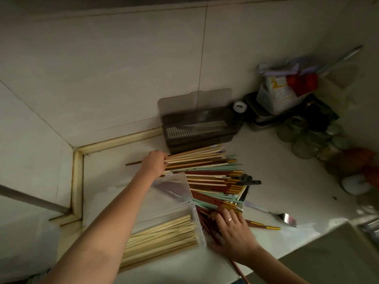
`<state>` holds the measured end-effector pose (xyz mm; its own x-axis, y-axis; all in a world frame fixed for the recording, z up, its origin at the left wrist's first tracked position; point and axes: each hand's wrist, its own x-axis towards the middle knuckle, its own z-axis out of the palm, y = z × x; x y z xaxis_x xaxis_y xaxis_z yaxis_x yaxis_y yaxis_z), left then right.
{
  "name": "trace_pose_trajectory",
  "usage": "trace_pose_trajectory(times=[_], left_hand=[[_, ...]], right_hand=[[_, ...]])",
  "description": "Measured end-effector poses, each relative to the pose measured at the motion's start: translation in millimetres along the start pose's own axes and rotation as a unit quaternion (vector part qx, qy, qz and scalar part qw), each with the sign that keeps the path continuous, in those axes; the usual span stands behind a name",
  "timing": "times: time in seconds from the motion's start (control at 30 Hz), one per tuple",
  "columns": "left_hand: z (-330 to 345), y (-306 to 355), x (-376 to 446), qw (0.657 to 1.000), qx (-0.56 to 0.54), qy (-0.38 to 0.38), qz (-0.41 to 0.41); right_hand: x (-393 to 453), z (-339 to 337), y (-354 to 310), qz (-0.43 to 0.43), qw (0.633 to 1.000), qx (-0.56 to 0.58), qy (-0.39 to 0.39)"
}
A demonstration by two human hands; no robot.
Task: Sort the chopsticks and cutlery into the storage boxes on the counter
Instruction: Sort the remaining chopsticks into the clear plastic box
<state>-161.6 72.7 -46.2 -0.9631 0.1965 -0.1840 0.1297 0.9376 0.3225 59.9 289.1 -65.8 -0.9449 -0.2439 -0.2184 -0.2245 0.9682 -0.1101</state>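
A home kitchen is showing here: pale glazed wall tiles (123, 78) are meeting a white counter (287, 171) in a corner, loose wooden and coloured chopsticks (209, 171) are lying beside a steel fork (287, 218), and round glass jars (311, 138) are crowding the far right.

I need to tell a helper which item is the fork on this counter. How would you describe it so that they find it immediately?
Start at the big pile of chopsticks spread over the white counter. Go to its near right edge, just beyond the right hand. The fork lies there alone, flat on the counter, tines pointing right; it is the only shiny silver metal piece, while its neighbours are wooden or coloured sticks.
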Motion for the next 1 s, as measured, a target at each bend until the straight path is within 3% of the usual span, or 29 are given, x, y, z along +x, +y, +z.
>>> trace_pose_trajectory(times=[0.23, 0.53, 0.73, 0.87, 0.93, 1.0], left_hand=[[1.9, 16.5, -13.3, 0.996, -0.04, 0.046, 0.072], [16.7, 29.7, -27.1, 0.995, -0.02, -0.032, 0.096], [20.3, 17.6, -40.3, 0.994, -0.038, 0.044, 0.089], [14.5, 4.6, -53.1, 0.985, 0.006, 0.061, 0.158], [13.4, -0.2, -59.1, 0.977, 0.058, 0.053, 0.196], [15.3, -1.8, -62.0, 0.981, 0.055, 0.012, 0.183]], right_hand=[[18.0, -3.5, 18.6, -0.09, 0.992, -0.083, 0.032], [73.9, -30.1, 41.9, -0.062, 0.983, -0.17, -0.033], [96.0, -34.7, 54.2, -0.052, 0.985, -0.164, -0.011], [101.9, -35.6, 57.2, -0.049, 0.988, -0.149, 0.017], [99.2, -33.9, 55.3, -0.052, 0.988, -0.142, 0.034], [97.0, -30.5, 51.6, -0.05, 0.988, -0.138, 0.044]])
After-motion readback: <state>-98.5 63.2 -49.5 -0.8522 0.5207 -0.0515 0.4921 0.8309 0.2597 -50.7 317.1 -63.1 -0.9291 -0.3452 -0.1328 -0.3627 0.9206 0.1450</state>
